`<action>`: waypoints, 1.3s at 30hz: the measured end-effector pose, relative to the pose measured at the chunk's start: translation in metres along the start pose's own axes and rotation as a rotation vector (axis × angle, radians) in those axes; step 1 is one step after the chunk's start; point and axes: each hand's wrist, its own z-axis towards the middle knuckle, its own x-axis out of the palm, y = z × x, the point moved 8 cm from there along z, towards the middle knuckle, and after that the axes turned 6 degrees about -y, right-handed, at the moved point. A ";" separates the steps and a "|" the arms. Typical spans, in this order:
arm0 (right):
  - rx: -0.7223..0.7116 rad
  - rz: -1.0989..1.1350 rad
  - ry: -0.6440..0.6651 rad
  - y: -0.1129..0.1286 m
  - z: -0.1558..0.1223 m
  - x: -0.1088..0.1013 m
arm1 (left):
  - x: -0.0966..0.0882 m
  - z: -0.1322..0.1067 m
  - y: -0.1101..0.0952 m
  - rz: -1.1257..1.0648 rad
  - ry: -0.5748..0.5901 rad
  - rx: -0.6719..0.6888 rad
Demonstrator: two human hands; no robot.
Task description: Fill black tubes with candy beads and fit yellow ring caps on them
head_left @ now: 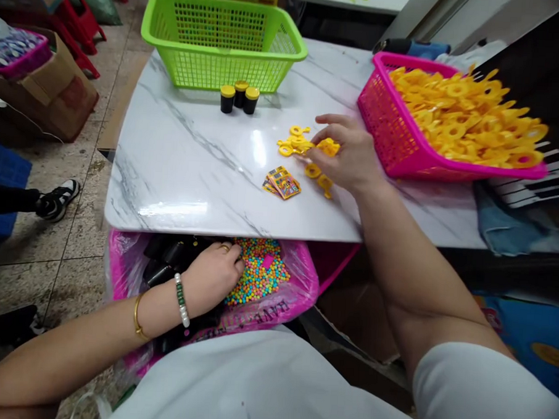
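Note:
My left hand [214, 274] is down in a plastic-lined pink basket [311, 285] below the table edge. Its fingers curl in at the edge of small multicoloured candy-like balls [262, 277], and whatever they hold is hidden. Black cups [159, 271] lie to its left in the same basket. Over the table, my right hand [347, 152] hovers on a small pile of yellow plastic ring-shaped pieces [313, 170], fingers apart and thumb low among them. Just left of this hand are a few small printed cards or packets [285, 182]. Three black cups with yellow lids [239, 96] stand farther back.
A green basket [223, 62] stands at the back of the marble-patterned table [193, 168]. On the right, a pink basket [403, 131] is heaped with yellow pieces. Behind it lies a blue-and-black tool [420, 49]. Another person's shoe [60, 200] shows on the floor at left.

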 end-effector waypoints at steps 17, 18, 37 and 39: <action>0.614 0.610 -0.111 0.025 -0.058 -0.054 | 0.022 0.024 -0.035 -0.127 0.058 0.176; 0.624 0.621 -0.093 0.026 -0.061 -0.053 | 0.023 0.022 -0.026 -0.116 0.075 0.134; 0.670 0.690 -0.016 0.046 -0.085 -0.026 | 0.009 0.006 0.002 -0.218 -0.070 0.091; 0.667 0.679 -0.008 0.046 -0.086 -0.024 | 0.007 0.006 0.000 -0.101 -0.071 0.065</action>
